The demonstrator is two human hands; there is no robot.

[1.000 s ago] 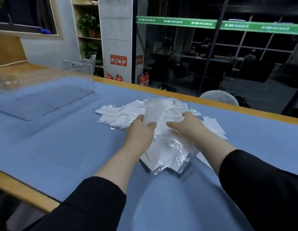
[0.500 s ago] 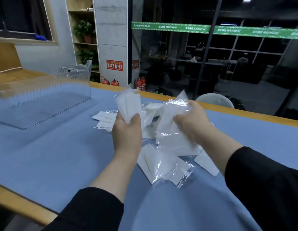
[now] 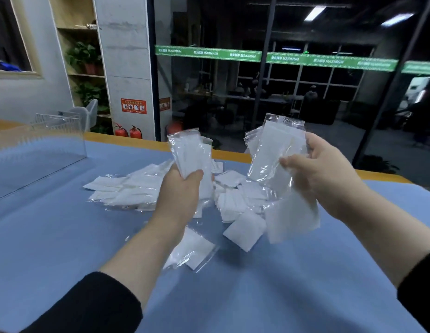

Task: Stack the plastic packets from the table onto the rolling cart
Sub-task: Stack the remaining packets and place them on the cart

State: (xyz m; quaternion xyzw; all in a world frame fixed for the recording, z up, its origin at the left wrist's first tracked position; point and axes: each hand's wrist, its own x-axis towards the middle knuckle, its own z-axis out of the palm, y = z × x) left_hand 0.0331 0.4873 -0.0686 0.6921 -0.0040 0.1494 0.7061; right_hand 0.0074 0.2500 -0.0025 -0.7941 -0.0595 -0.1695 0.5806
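My left hand (image 3: 181,191) grips a bunch of clear plastic packets with white inserts (image 3: 188,155), held upright above the blue table (image 3: 53,236). My right hand (image 3: 322,171) grips a second bunch of packets (image 3: 273,152), raised higher at the right, with more packets hanging below it. A loose pile of the same packets (image 3: 137,188) lies on the table under and behind both hands. A single packet (image 3: 192,251) lies nearest to me. No rolling cart is in view.
A clear acrylic box (image 3: 38,145) stands on the table at the far left. The table's wooden edge (image 3: 233,155) runs along the back, with a glass wall and fire extinguishers (image 3: 128,132) beyond it.
Both hands have gathered packets from the pile and lifted them off the table. The hands have moved apart, the right one rising higher. The camera view has tilted up.
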